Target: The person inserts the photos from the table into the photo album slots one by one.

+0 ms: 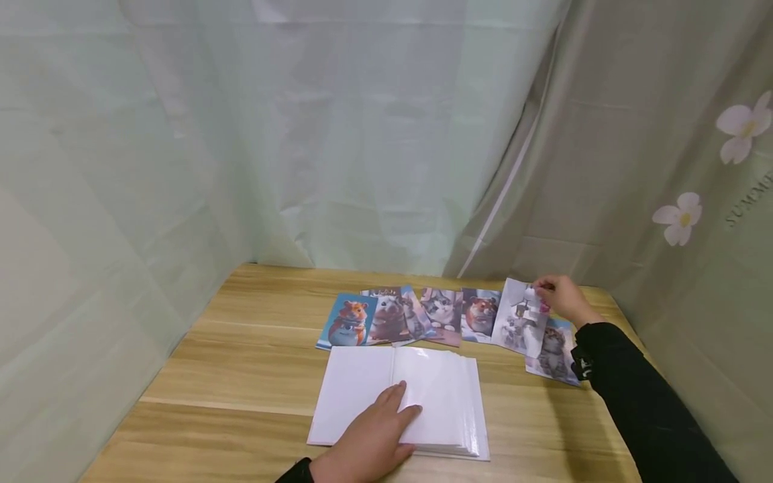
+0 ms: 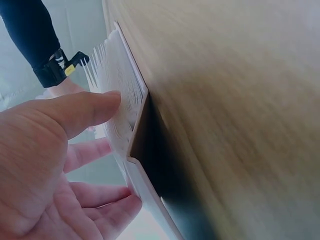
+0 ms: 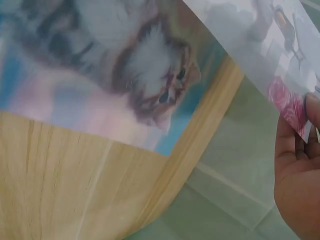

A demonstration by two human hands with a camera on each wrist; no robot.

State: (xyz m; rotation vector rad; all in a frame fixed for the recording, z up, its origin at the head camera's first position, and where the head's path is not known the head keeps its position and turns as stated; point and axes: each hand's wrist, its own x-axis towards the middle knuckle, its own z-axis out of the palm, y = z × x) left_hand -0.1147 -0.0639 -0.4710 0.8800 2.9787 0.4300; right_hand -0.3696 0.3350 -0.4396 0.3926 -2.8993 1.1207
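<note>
An open photo album [image 1: 362, 382] with white covers and clear pocket pages lies at the front of the table. My left hand [image 1: 371, 436] rests on it near the spine, fingers spread; in the left wrist view the thumb [image 2: 95, 107] lies at the edge of the fanned pages [image 2: 117, 75]. At the back right, my right hand [image 1: 564, 298] pinches the top corner of a pale picture card [image 1: 519, 315] with a pink flower at that corner. The card is raised and tilted, overlapping a kitten card [image 1: 554, 352] below it.
Several other picture cards lie in a row behind the album: a blue hamster card [image 1: 349, 320], a grey animal card [image 1: 389, 318], a cat card [image 1: 442, 312] and a brown hamster card [image 1: 480, 312]. Light curtains [image 1: 374, 134] hang around the wooden table [image 1: 229, 376].
</note>
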